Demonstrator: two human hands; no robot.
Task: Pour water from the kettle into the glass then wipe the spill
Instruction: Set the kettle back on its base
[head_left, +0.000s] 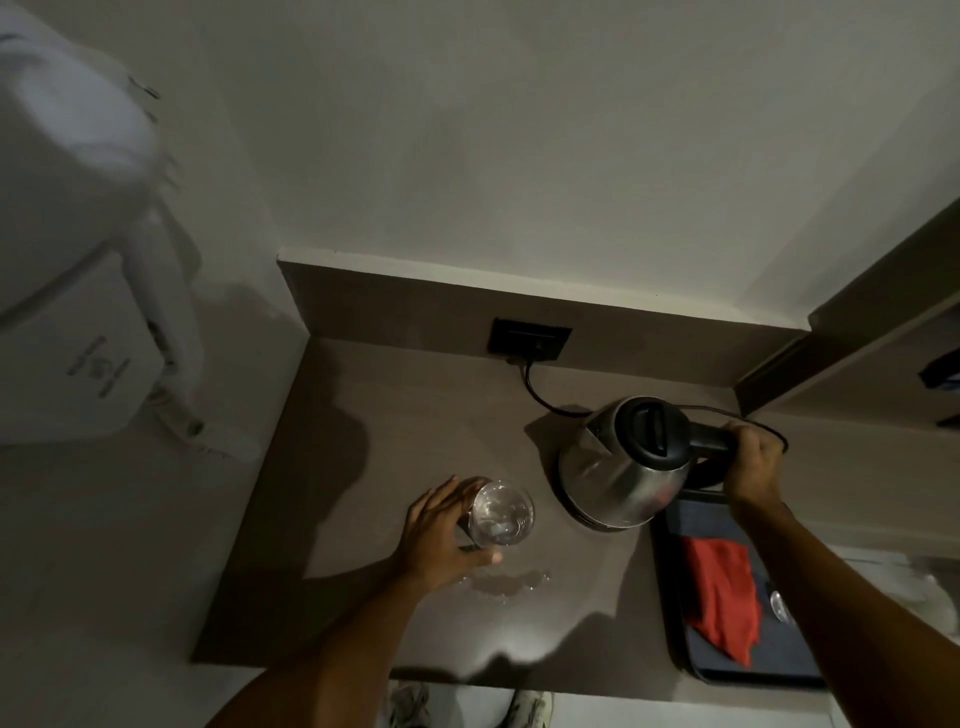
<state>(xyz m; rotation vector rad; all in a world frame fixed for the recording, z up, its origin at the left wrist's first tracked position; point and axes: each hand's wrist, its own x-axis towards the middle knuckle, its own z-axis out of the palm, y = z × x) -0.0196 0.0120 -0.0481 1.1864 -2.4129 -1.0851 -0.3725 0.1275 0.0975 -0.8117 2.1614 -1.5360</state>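
Dim light falls on a brown countertop (363, 415) set into a wall corner. A steel electric kettle (621, 467) sits upright on its base right of centre, spout pointing left toward the wall, black handle pointing right. The right hand (753, 462) is clamped around that handle. The left hand (441, 535) wraps the left side of a clear glass (503, 513), which stands upright with its mouth up. A small water spill (504, 584) lies just in front of the glass. A red cloth (722, 597) lies crumpled on a dark tray (675, 634) at right.
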